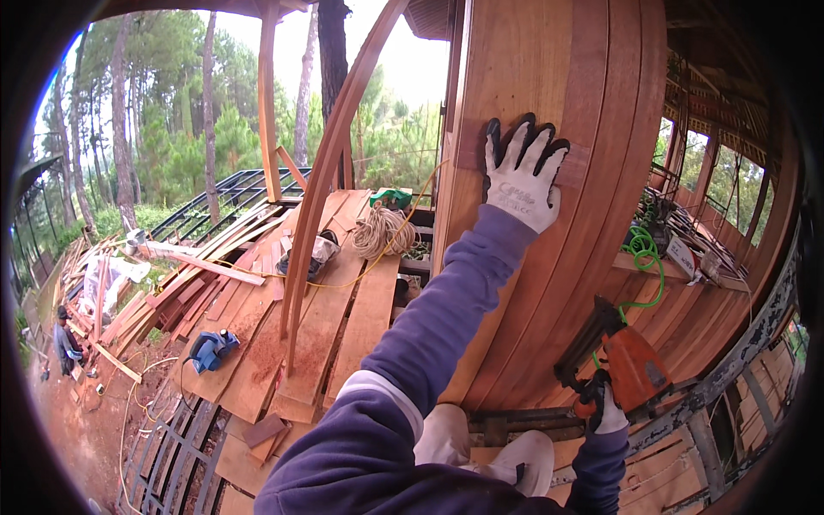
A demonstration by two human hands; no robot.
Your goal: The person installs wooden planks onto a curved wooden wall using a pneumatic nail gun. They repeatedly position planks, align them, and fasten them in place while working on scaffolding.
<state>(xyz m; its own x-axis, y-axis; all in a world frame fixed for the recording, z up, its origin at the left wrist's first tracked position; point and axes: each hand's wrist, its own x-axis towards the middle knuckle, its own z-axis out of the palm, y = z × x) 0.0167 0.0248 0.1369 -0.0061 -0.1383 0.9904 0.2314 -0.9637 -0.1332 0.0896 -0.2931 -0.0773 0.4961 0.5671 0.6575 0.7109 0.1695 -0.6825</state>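
My left hand [524,176], in a white glove with black fingertips, lies with spread fingers on a tall panel of reddish-brown wooden boards [622,129]. Under the palm runs a short, darker strip of wood [577,163] set crosswise on the boards. Lower down on the right, my right hand [606,405], gloved too, grips the handle of an orange and black nail gun [635,365]. A green coiled air hose [642,249] hangs above the gun and runs down to it. The nail gun's nose is close to the lower boards; whether it touches them I cannot tell.
A blue power tool [210,350] sits on the plank deck [360,322] at the left, near sawdust and a coiled rope [382,233]. Gaps and an open metal grid [176,459] lie beside the deck. Below left, another person [66,342] is near stacked timber.
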